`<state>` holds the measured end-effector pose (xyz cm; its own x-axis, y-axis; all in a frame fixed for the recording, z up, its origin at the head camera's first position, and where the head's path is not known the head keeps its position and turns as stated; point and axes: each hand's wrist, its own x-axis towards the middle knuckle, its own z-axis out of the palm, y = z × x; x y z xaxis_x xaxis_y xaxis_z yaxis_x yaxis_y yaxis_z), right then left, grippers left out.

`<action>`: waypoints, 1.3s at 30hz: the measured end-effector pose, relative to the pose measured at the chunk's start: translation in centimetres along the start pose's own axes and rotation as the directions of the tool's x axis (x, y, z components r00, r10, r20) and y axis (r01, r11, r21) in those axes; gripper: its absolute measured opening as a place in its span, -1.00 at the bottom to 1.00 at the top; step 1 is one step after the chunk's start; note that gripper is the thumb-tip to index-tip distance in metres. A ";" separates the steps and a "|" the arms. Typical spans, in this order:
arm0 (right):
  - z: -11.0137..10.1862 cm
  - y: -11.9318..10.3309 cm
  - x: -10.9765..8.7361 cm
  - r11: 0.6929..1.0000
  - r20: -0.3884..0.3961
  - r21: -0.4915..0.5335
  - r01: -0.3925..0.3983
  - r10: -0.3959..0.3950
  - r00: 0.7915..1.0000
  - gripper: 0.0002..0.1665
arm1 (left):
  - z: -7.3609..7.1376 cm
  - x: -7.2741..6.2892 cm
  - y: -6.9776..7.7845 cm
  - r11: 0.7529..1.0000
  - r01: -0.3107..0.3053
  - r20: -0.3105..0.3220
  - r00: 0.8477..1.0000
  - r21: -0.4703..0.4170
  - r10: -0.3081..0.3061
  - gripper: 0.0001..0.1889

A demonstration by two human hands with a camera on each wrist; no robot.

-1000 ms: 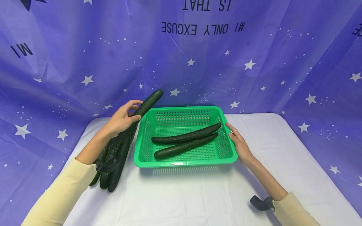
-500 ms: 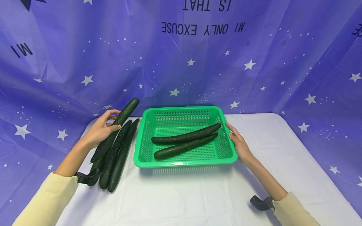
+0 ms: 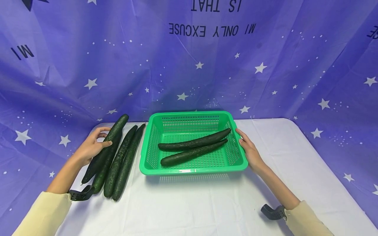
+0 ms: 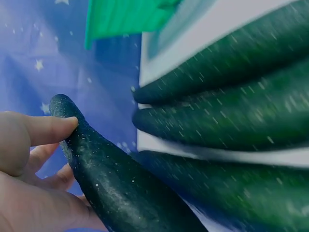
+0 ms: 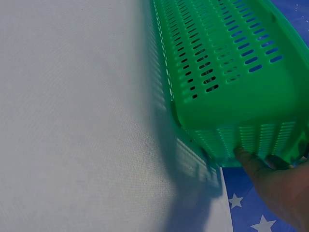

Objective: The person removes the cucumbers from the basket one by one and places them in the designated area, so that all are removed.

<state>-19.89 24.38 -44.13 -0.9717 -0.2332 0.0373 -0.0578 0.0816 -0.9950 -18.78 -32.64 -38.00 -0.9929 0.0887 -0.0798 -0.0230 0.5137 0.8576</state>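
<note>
Head view puts the cucumber at the left of the table, long axis near left to far right, pinched between thumb and fingers of my left hand, much the nearer one; whether it touches the three cucumbers beside it I can't tell. Right of that row is the green basket with two cucumbers inside, my right hand, fingers fairly straight, against its right end.
</note>
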 end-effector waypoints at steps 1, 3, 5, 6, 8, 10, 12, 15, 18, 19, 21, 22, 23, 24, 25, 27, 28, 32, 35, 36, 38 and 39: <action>0.0 0.0 0.0 1.000 0.000 0.000 -0.002 0.002 1.000 -0.37 | -0.2 -0.1 -0.4 1.000 0.015 -0.002 1.000 0.002 -0.015 -0.34; 0.0 0.0 0.0 1.000 0.000 -0.002 -0.003 0.003 1.000 -0.37 | -0.5 -0.4 -1.3 0.999 0.035 -0.009 0.999 0.001 -0.035 -0.33; 0.0 0.0 0.0 1.000 0.000 -0.004 -0.003 0.003 1.000 -0.37 | -0.8 -0.5 -2.1 0.999 0.044 -0.020 0.999 0.004 -0.044 -0.33; 0.0 0.0 0.0 1.000 -0.001 -0.005 -0.004 0.004 1.000 -0.37 | -0.9 -0.6 -2.5 0.999 0.048 -0.026 0.999 0.006 -0.048 -0.34; 0.0 0.0 0.0 1.000 -0.003 -0.006 -0.005 0.005 1.000 -0.37 | -1.1 -0.7 -3.1 0.998 0.055 -0.035 0.998 0.012 -0.054 -0.34; 0.0 0.0 0.0 1.000 -0.004 -0.008 -0.008 0.008 1.000 -0.37 | -1.2 -0.9 -3.7 0.997 0.069 -0.041 0.997 0.024 -0.068 -0.34; -0.1 0.0 0.0 1.000 -0.006 -0.010 -0.010 0.010 1.000 -0.37 | -1.4 -1.0 -4.3 0.996 0.085 -0.040 0.996 0.034 -0.084 -0.33; -0.1 0.1 0.0 1.000 -0.006 -0.009 -0.011 0.011 1.000 -0.36 | -1.5 -1.1 -5.1 0.994 0.110 -0.031 0.994 0.027 -0.109 -0.32; -0.1 0.1 -0.1 1.000 -0.006 -0.007 -0.012 0.012 1.000 -0.36 | -1.6 -1.0 -5.9 0.991 0.133 -0.028 0.991 0.020 -0.133 -0.31; -0.1 0.1 -0.1 1.000 -0.006 -0.008 -0.012 0.012 1.000 -0.36 | -1.6 -1.0 -6.1 0.990 0.140 -0.029 0.990 0.018 -0.139 -0.31; -0.1 0.1 -0.1 1.000 -0.005 -0.014 -0.011 0.011 1.000 -0.36 | -1.6 -0.9 -6.6 0.988 0.152 -0.033 0.988 0.010 -0.152 -0.31; -0.1 0.1 -0.1 1.000 -0.004 -0.018 -0.010 0.010 1.000 -0.36 | -1.6 -0.8 -6.8 0.988 0.157 -0.035 0.987 -0.002 -0.157 -0.31; 0.0 0.1 -0.1 1.000 -0.003 -0.023 -0.008 0.008 1.000 -0.36 | -1.5 -0.7 -6.9 0.987 0.161 -0.038 0.986 -0.010 -0.161 -0.31; 0.0 0.1 -0.1 1.000 -0.004 -0.029 -0.007 0.007 1.000 -0.36 | -1.5 -0.7 -7.1 0.986 0.164 -0.041 0.986 -0.019 -0.165 -0.30; 0.0 0.1 -0.1 1.000 -0.004 -0.031 -0.006 0.006 1.000 -0.36 | -1.5 -0.6 -7.2 0.986 0.166 -0.040 0.985 -0.032 -0.167 -0.30; 0.0 0.0 -0.1 0.999 -0.002 -0.032 -0.004 0.004 1.000 -0.36 | -1.5 -0.5 -7.4 0.984 0.172 -0.039 0.984 -0.046 -0.174 -0.30; 0.0 0.0 -0.1 1.000 -0.003 -0.029 -0.006 0.005 1.000 -0.36 | -1.5 -0.5 -7.4 0.983 0.176 -0.040 0.983 -0.044 -0.178 -0.30; 0.0 -0.1 -0.1 1.000 0.001 -0.015 0.002 -0.002 1.000 -0.36 | -1.4 -0.2 -7.5 0.979 0.200 -0.029 0.979 -0.038 -0.201 -0.28; 0.0 0.0 -0.1 1.000 0.006 -0.011 0.016 -0.016 1.000 -0.35 | -1.3 0.2 -7.5 0.976 0.211 -0.019 0.977 -0.054 -0.212 -0.27; 0.0 0.0 -0.1 1.000 0.006 -0.011 0.019 -0.019 1.000 -0.35 | -1.3 0.3 -7.5 0.976 0.210 -0.017 0.977 -0.056 -0.211 -0.27; 0.0 -0.1 -0.1 1.000 0.006 -0.012 0.022 -0.022 1.000 -0.35 | -1.2 0.5 -7.4 0.976 0.209 -0.015 0.978 -0.061 -0.210 -0.26; 0.0 -0.1 -0.1 1.000 0.004 -0.012 0.021 -0.021 1.000 -0.35 | -1.2 0.6 -7.4 0.976 0.208 -0.015 0.978 -0.060 -0.209 -0.26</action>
<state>-19.79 24.36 -44.06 -0.9693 -0.2390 0.0576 -0.0808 0.0887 -0.9928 -19.32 -37.40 -43.80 -0.9678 -0.0339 -0.2495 -0.2359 0.4688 0.8512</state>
